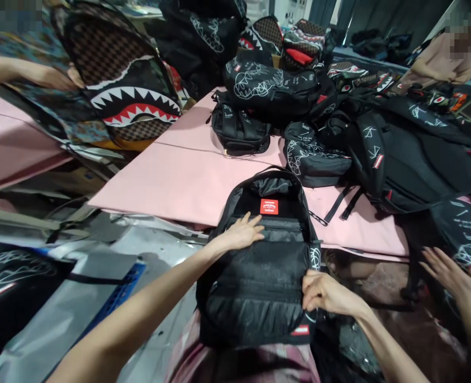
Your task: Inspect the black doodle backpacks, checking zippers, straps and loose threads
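Observation:
A black backpack (255,271) lies unzipped against the table edge and my lap, its dark lining facing up. Inside it, near the top, is a red label (269,206). My left hand (243,232) rests on the inner pocket below that label, fingers stretched out and holding nothing. With bent fingers, my right hand (322,291) grips the right edge of the opening; whether a zipper pull is between the fingertips cannot be seen. A red-and-white tag (299,330) shows at the lower right of the bag.
On the pink table (151,178) stand a small black bag (241,130), a scribble-patterned bag (315,154) and a large backpack (414,149). A co-worker's hand (459,279) is at right; another person's hand (55,77) holds a shark-mouth backpack (131,96).

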A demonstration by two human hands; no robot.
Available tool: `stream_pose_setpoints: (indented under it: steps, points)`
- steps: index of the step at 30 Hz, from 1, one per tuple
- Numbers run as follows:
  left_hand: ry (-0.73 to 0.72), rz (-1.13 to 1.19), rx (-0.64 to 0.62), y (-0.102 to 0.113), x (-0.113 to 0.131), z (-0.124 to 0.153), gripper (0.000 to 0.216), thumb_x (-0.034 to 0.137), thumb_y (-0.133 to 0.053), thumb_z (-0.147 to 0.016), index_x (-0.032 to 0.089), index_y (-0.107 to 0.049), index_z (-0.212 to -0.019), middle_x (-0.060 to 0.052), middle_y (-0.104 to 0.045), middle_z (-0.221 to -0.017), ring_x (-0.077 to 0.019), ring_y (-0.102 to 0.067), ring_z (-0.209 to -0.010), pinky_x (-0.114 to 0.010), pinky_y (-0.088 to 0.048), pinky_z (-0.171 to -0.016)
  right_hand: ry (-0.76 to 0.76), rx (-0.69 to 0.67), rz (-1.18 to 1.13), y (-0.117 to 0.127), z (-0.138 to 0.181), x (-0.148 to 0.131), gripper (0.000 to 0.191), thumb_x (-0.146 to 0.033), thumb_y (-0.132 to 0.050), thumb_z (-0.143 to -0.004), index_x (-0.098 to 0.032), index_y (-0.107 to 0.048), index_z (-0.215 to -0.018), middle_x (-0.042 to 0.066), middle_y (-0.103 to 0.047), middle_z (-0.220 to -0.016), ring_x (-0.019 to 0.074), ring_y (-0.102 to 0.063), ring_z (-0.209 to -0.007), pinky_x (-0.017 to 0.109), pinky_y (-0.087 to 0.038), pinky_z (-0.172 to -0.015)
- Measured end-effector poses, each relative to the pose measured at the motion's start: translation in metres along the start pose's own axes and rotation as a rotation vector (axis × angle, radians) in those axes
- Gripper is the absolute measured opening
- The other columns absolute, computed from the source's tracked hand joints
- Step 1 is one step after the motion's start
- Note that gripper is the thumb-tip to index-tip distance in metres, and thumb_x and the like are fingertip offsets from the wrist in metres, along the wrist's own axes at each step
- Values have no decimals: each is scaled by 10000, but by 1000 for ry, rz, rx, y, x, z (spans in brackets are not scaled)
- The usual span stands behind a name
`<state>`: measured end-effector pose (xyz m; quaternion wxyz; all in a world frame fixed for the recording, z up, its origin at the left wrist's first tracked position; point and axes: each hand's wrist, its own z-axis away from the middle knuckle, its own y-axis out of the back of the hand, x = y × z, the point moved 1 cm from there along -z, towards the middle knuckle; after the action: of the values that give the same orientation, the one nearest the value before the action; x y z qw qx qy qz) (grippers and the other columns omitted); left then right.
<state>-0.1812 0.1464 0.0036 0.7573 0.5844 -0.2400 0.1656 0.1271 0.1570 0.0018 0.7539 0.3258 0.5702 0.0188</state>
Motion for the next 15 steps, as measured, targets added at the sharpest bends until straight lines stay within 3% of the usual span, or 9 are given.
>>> stream_pose_setpoints:
  steps: [2, 4, 6, 7, 10, 15]
  points:
    - [-86, -81, -149, -17, 0, 7, 275, 294, -454, -855, 221, -650, -1034, -87, -448, -1360, -319, -287, -1310, -576, -211, -1008, -27, 80, -27, 23, -3, 19, 289, -444, -579, -773, -206, -705, -669, 42, -608, -690, 174, -533, -653, 286, -410, -593]
    - [-167, -150, -255, -26, 2, 18, 304, 259, -372, -899, 237, -634, -1052, -78, -479, -1333, -256, -360, -1283, -555, -192, -1030, -80, 242, -5, 54, -20, 43, 315, -446, -511, -817, -198, -700, -767, 60, -628, -787, 194, -553, -726, 309, -429, -658]
    - [-190, -151, -274, -27, 4, 25, 306, 242, -362, -907, 239, -622, -1069, -72, -539, -1275, -205, -444, -1227, -489, -219, -1045, -228, 602, 137, 82, -45, 70, 288, -398, -487, -836, -195, -674, -915, 78, -630, -917, 217, -551, -844, 340, -422, -760]
    - [-192, -131, -269, -27, 6, 27, 303, 242, -367, -908, 243, -617, -1078, -63, -562, -1251, -186, -467, -1208, -451, -238, -1047, -314, 678, 253, 91, -60, 82, 272, -357, -529, -810, -192, -651, -989, 91, -617, -986, 232, -535, -905, 354, -406, -805]
    - [-180, -59, -245, -26, 7, 25, 302, 251, -377, -906, 245, -608, -1100, -52, -584, -1222, -153, -504, -1171, -379, -272, -1039, -467, 693, 416, 94, -98, 113, 336, -247, -616, -727, -175, -612, -1055, 130, -572, -1068, 264, -485, -987, 368, -373, -847]
    - [-152, -30, -229, -29, -4, 24, 313, 227, -377, -899, 203, -606, -1112, -77, -569, -1235, -173, -488, -1190, -402, -255, -1050, -467, 699, 316, 81, -111, 138, 212, -280, -539, -766, -139, -628, -896, 122, -577, -862, 254, -513, -872, 359, -378, -774]
